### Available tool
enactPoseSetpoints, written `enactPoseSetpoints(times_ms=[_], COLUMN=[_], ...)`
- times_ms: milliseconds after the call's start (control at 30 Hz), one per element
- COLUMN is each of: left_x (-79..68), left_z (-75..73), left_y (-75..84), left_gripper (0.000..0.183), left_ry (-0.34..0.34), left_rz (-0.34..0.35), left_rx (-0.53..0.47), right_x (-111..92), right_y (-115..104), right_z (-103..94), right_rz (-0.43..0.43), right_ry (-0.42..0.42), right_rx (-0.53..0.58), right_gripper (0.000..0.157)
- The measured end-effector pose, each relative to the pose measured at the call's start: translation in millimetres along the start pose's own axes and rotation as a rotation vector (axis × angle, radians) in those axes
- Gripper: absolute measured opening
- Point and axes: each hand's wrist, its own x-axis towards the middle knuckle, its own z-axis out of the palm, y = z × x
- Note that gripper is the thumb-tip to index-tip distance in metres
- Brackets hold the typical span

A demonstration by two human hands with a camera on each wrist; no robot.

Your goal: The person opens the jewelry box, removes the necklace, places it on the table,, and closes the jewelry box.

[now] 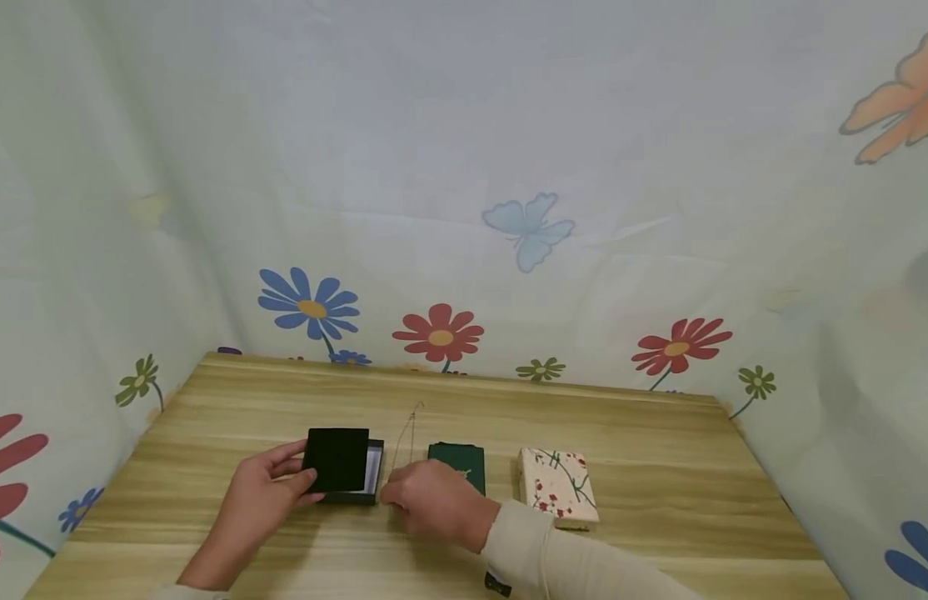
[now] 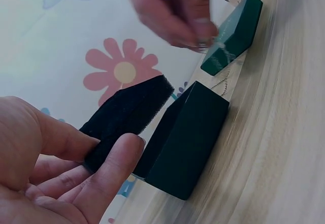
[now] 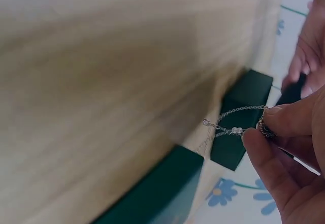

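Note:
My left hand pinches a black foam pad between thumb and fingers. It holds the pad tilted over an open dark green box, whose pale inside shows along one edge in the head view. Just right of the box, my right hand pinches a silver chain necklace between thumb and forefinger. Small bright stones sit on the chain in the right wrist view. Part of the chain trails onto the wooden table beyond the hand. The fingers hide the rest of the necklace.
A green box lid with a gold emblem lies behind my right hand, partly covered by it. Farther right stands a cream box with red flowers and green stems. A flower-printed white curtain surrounds the table.

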Motion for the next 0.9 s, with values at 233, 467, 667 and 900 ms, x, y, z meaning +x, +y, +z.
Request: enactPoseSetpoints(times_ms=[233,467,667,900], left_x=[0.0,-1.0,-1.2,-0.8], left_z=[0.8,2.3,2.9,2.1], left_y=[-1.1,-0.4,-0.7,-1.6], left_gripper=[0.056,0.056,0.056,0.057], left_ry=[0.006,0.002,-0.003,-0.02], left_rz=[-0.008,-0.004,-0.011,-0.012], left_rx=[0.006,-0.006,-0.017,-0.013], right_x=[-7.6,-12.8,-16.9,-20.9], right_y=[-9.3,-16.9,-20.9,-25.1], right_z=[11.7,15.0,17.7,19.2], right_rz=[-0.11,-0.128,-0.114,-0.127], right_ry=[-0.074,-0.168,-0.206,-0.201], right_rx=[-0.121,-0.114,-0.056,-0.044], right_gripper=[0.024,0.023,0.019,0.012])
